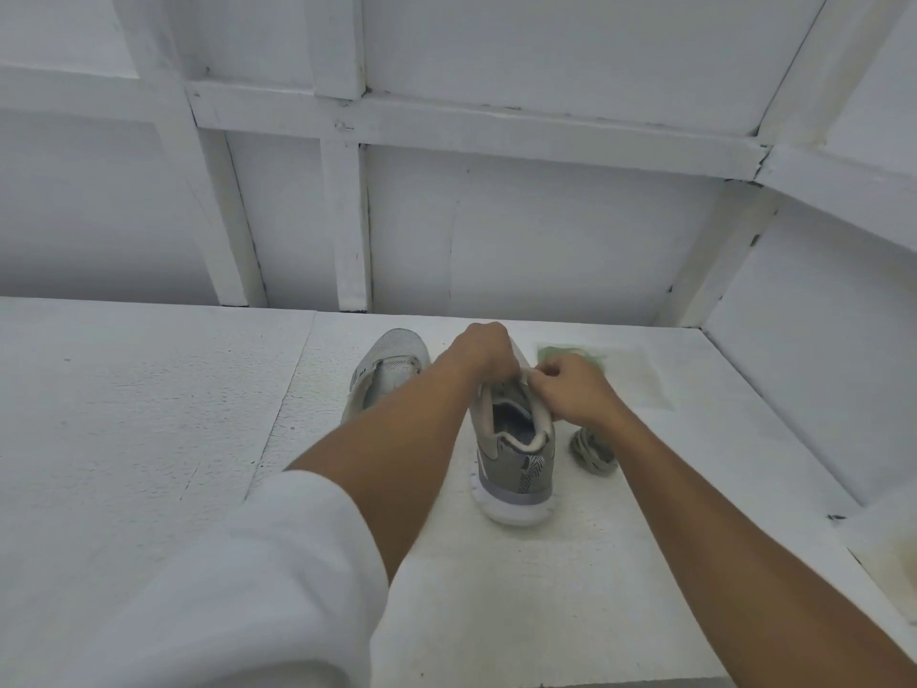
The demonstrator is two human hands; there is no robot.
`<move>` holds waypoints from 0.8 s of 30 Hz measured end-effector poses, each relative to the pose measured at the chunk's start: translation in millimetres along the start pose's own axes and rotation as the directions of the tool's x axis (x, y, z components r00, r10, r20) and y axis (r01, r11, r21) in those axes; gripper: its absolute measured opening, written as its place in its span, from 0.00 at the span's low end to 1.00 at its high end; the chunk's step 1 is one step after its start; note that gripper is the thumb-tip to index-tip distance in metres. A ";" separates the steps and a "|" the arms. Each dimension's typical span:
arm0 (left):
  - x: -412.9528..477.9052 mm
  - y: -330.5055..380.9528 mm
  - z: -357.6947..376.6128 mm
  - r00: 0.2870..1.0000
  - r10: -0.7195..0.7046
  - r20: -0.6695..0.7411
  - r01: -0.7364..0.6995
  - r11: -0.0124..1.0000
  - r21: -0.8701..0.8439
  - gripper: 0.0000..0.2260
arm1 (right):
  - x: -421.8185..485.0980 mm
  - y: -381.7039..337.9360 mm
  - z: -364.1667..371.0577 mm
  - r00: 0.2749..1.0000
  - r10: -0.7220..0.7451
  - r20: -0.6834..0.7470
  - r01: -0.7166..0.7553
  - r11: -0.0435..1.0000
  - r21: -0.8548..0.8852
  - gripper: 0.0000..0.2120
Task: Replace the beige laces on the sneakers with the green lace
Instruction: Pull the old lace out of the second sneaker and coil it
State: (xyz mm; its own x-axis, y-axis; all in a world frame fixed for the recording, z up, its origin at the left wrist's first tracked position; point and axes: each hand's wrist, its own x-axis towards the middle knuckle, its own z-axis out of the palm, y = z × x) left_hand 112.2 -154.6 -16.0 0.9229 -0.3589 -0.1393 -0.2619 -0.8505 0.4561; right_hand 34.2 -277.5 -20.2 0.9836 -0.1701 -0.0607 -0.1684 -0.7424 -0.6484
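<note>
Your left hand [484,350] is clenched knuckles-up over the tongue end of the near sneaker [516,454]. Its fingers curl down onto the shoe, with the fingertips hidden. Your right hand [575,389] pinches the pale padded top edge of the same shoe's tongue between thumb and curled fingers. The two hands are almost touching.

The near sneaker sits centre frame, upright on the table [149,414], with its heel toward the bottom of the frame. It has a grey-green knit upper, a striped patch on the heel, a soft beige collar lining and a chunky white lobed sole.

The far sneaker [387,369] is just left of it and higher in the frame, partly behind your left forearm. It is light grey mesh with a rounded toe.

The beige lace [593,451] is a loose coiled bundle on the table, just right of the near sneaker's heel and under your right wrist.

The green lace [556,351] is a pale green patch beyond your right hand, too blurred to make out its shape. It lies at the left end of a flat clear plastic bag [640,374].

The table top is white with a pitted, foam-like grain. A white fabric sleeve [248,588] fills the lower left. The wall [546,230] is white panels with painted battens.
</note>
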 end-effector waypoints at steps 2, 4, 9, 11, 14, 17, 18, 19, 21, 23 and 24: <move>2.5 1.8 7.8 1.000 0.023 -0.018 -0.022 0.998 0.064 0.10 | -2.4 2.8 4.9 0.999 0.002 -0.044 -0.002 1.000 0.000 0.15; 3.8 2.6 13.1 0.998 0.050 -0.050 -0.043 0.991 0.127 0.11 | -4.3 5.7 10.2 0.996 0.005 -0.093 -0.004 1.000 0.012 0.15; 5.6 -1.8 5.4 0.993 -0.015 -0.113 0.015 1.000 0.004 0.09 | -8.3 11.2 22.2 0.979 0.062 -0.192 -0.031 0.986 0.163 0.08; 5.2 -9.9 -5.9 0.978 -0.122 -0.169 0.103 0.988 -0.116 0.04 | -9.3 12.1 26.5 0.974 0.071 -0.213 -0.031 0.982 0.189 0.08; 3.8 -23.4 -18.4 0.940 -0.279 -0.195 0.220 0.936 -0.276 0.09 | -9.6 12.2 31.2 0.964 0.082 -0.253 -0.031 0.979 0.200 0.08; 3.6 -20.5 -22.6 0.962 -0.226 -0.153 0.187 0.955 -0.229 0.08 | -9.2 13.0 34.0 0.957 0.093 -0.275 -0.036 0.978 0.206 0.08; 3.3 -15.3 -23.4 0.976 -0.168 -0.139 0.136 0.967 -0.213 0.04 | -9.3 13.3 34.6 0.957 0.093 -0.276 -0.036 0.978 0.208 0.08; 4.0 -9.9 -23.0 0.986 -0.105 -0.130 0.078 0.977 -0.197 0.06 | -9.1 13.7 35.2 0.956 0.095 -0.277 -0.037 0.978 0.208 0.08; 5.6 1.0 -17.2 0.995 0.015 -0.095 -0.020 0.998 -0.054 0.14 | -9.5 13.1 35.1 0.955 0.097 -0.281 -0.039 0.978 0.204 0.08; 6.1 8.7 -7.0 0.992 0.089 -0.086 -0.074 0.983 0.167 0.15 | -9.3 12.7 35.5 0.953 0.098 -0.286 -0.039 0.978 0.205 0.09; 6.6 10.7 -1.7 0.990 0.108 -0.087 -0.083 0.963 0.256 0.16 | -9.2 12.9 35.6 0.953 0.098 -0.288 -0.038 0.978 0.205 0.09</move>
State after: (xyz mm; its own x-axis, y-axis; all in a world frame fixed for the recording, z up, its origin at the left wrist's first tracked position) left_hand 116.0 -165.4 -10.5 0.9101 -0.4142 -0.0124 -0.4010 -0.8878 0.2257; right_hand 25.2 -262.5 -55.0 0.9018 -0.4211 0.0975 -0.1887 -0.5865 -0.7877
